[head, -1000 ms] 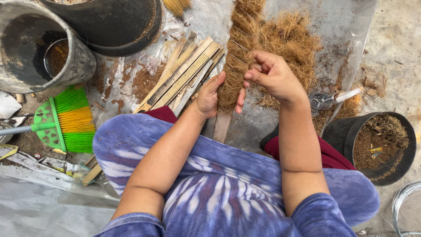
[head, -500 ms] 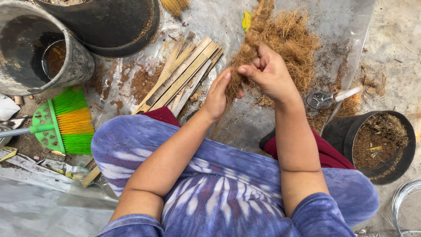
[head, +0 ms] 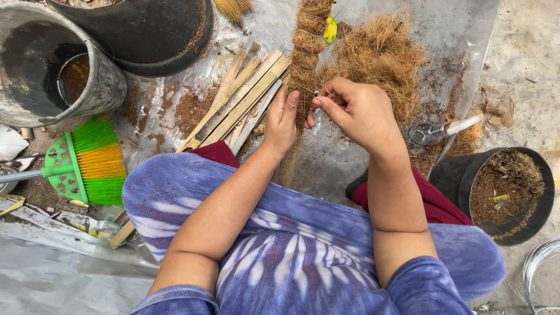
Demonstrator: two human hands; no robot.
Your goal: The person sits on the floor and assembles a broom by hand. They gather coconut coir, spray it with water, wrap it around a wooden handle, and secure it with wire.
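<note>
A long stick wrapped in brown coconut fibre (head: 305, 55) lies on a plastic sheet, running away from me. My left hand (head: 281, 121) rests against its left side with the fingers laid flat along the wrap. My right hand (head: 357, 111) is just right of the stick, fingers pinched on a thin thread or wire that crosses the fibre. A loose heap of the same fibre (head: 380, 58) lies beyond my right hand. A small yellow object (head: 331, 29) sits by the stick farther up.
Several flat bamboo slats (head: 242, 99) lie left of the stick. A grey bucket (head: 111, 81) and a black tub (head: 175, 46) stand at upper left, a green and orange broom head (head: 93, 160) at left. At right are a black pot of soil (head: 536, 204), a metal scoop (head: 437, 131) and coiled wire (head: 536, 268).
The wrapped stick now lies flatter and farther from me. My left hand has gone from gripping it to resting alongside it. My right hand has lowered and now pinches the thread.
</note>
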